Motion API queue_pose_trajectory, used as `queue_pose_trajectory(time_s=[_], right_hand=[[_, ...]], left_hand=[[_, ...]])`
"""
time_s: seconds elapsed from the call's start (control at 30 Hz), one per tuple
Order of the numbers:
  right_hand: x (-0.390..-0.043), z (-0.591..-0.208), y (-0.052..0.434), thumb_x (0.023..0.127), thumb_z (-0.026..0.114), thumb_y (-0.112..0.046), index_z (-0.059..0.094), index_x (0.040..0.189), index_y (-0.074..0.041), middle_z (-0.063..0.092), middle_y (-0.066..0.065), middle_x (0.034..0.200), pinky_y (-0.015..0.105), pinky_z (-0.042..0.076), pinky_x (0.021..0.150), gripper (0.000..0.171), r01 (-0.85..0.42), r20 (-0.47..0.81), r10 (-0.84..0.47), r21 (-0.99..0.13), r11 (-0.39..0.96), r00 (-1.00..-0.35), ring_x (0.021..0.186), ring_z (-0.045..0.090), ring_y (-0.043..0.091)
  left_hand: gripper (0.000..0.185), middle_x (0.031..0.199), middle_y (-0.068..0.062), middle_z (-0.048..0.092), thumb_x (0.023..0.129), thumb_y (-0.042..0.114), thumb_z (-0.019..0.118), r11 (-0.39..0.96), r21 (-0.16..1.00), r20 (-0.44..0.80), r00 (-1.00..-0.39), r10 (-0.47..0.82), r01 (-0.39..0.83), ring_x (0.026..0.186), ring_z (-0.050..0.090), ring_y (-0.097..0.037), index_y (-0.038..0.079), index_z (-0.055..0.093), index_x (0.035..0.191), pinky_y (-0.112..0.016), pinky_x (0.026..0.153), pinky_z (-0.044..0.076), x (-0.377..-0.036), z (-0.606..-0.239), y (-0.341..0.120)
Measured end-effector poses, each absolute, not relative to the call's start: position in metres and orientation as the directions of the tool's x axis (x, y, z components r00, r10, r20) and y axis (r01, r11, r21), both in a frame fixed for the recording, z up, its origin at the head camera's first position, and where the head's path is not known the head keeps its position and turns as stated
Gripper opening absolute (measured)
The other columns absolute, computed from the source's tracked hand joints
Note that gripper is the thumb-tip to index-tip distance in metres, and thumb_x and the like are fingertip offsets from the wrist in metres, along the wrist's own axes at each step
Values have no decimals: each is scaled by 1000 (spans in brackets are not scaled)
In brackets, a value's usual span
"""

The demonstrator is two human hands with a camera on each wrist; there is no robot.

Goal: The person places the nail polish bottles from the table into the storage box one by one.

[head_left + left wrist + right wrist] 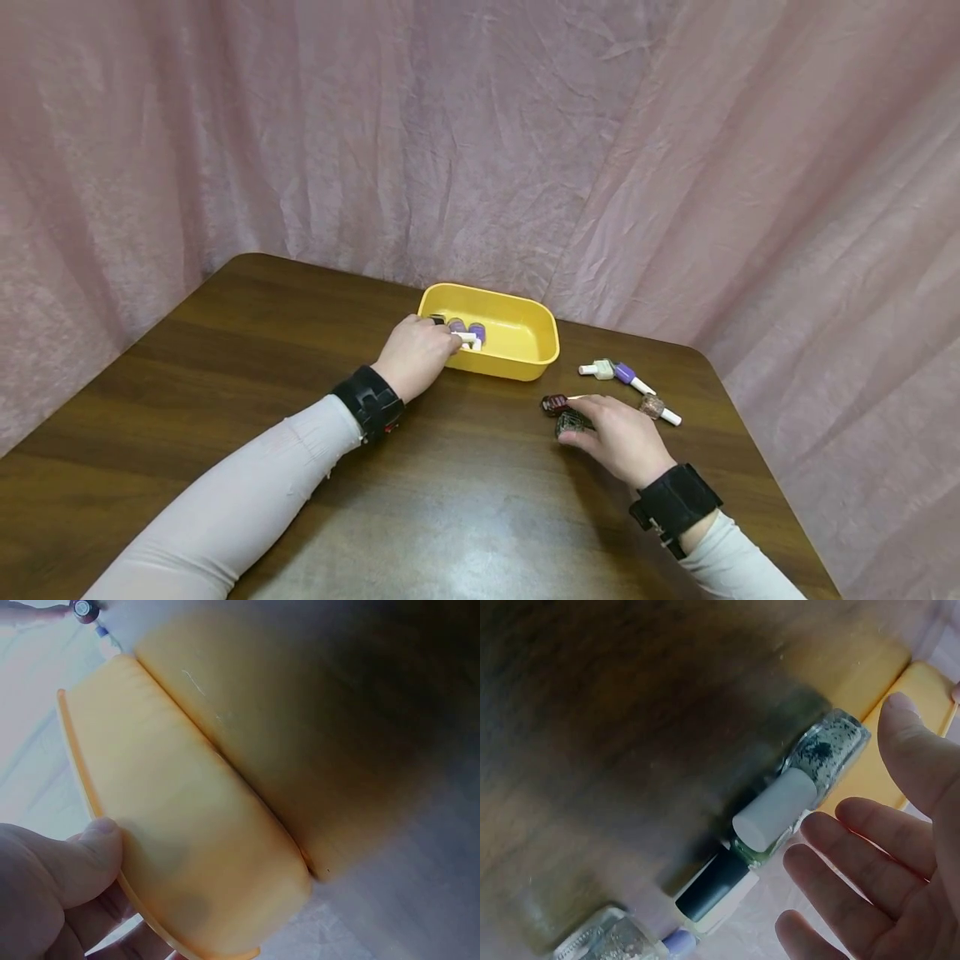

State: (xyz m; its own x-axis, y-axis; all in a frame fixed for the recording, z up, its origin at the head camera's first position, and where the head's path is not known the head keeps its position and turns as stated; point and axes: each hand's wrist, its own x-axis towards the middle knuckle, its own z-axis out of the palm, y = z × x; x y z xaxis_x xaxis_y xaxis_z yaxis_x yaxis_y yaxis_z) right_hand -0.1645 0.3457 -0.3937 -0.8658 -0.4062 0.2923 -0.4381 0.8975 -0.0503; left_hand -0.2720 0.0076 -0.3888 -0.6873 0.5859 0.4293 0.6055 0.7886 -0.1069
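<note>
My left hand (420,354) grips the near left rim of a yellow plastic tub (517,364). In the left wrist view its thumb (101,844) lies against the outer wall, with the fingers over the rim. Purple nail polish bottles (477,332) with white caps lie inside the tub, partly hidden by this hand. My right hand (618,437) hovers around a black-speckled nail polish bottle (570,424) and a dark red one (554,405). Seen from the right wrist, its fingers are spread and relaxed beside the speckled bottle (829,746), thumb apart, holding nothing.
Right of the tub lie a pale green nail polish bottle (602,369), a purple one (624,373) and a brown glitter one (652,406). The brown wooden table (420,517) meets pink curtains (480,150) behind.
</note>
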Motion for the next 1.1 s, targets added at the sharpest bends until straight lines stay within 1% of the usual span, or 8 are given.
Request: queue_pose_trajectory(time_s=[0.17, 0.43, 0.63, 0.8, 0.93, 1.1], right_hand=[[-163, -398, 345, 84, 97, -39, 80, 128, -8, 80, 9, 123, 52, 63, 85, 56, -443, 296, -418, -21, 896, -859, 113, 76, 30], [-162, -400, 342, 82, 98, -35, 81, 126, -7, 80, 9, 119, 51, 63, 85, 54, -443, 286, -421, -15, 896, -861, 110, 77, 30], [-163, -400, 339, 83, 98, -32, 82, 121, -8, 80, 8, 113, 49, 63, 80, 47, -421, 263, -408, 9, 907, -874, 103, 77, 28], [-164, -399, 336, 85, 98, -28, 83, 119, -7, 80, 7, 111, 47, 62, 77, 43, -417, 248, -410, 26, 909, -878, 100, 76, 26], [-165, -398, 334, 85, 97, -27, 83, 118, -7, 79, 7, 108, 46, 61, 75, 41, -416, 245, -413, 43, 908, -877, 97, 75, 26], [-165, -397, 332, 85, 98, -28, 83, 115, -8, 79, 6, 105, 46, 61, 74, 40, -422, 251, -421, 53, 905, -872, 95, 75, 26]], left_hand=[[7, 94, -2, 80, 102, 23, 82, 784, -108, 433, -681, 591, 611, 79, 70, -23, 19, 87, 105, -43, 77, 56, -273, -389, 11], [6, 94, -1, 80, 102, 23, 82, 789, -111, 432, -686, 586, 604, 78, 69, -23, 20, 86, 105, -42, 76, 56, -275, -393, 11], [7, 97, -1, 81, 103, 24, 81, 794, -108, 417, -698, 582, 598, 79, 70, -23, 21, 87, 106, -42, 78, 56, -273, -393, 11], [9, 99, -1, 81, 103, 25, 81, 800, -106, 404, -709, 578, 591, 80, 70, -23, 21, 87, 108, -42, 79, 56, -274, -393, 9], [8, 98, -1, 81, 103, 25, 81, 800, -107, 406, -709, 577, 590, 80, 70, -23, 21, 87, 107, -42, 78, 55, -274, -392, 8], [7, 97, -1, 81, 102, 25, 81, 800, -108, 417, -704, 575, 590, 78, 69, -23, 21, 86, 105, -42, 77, 55, -274, -392, 7]])
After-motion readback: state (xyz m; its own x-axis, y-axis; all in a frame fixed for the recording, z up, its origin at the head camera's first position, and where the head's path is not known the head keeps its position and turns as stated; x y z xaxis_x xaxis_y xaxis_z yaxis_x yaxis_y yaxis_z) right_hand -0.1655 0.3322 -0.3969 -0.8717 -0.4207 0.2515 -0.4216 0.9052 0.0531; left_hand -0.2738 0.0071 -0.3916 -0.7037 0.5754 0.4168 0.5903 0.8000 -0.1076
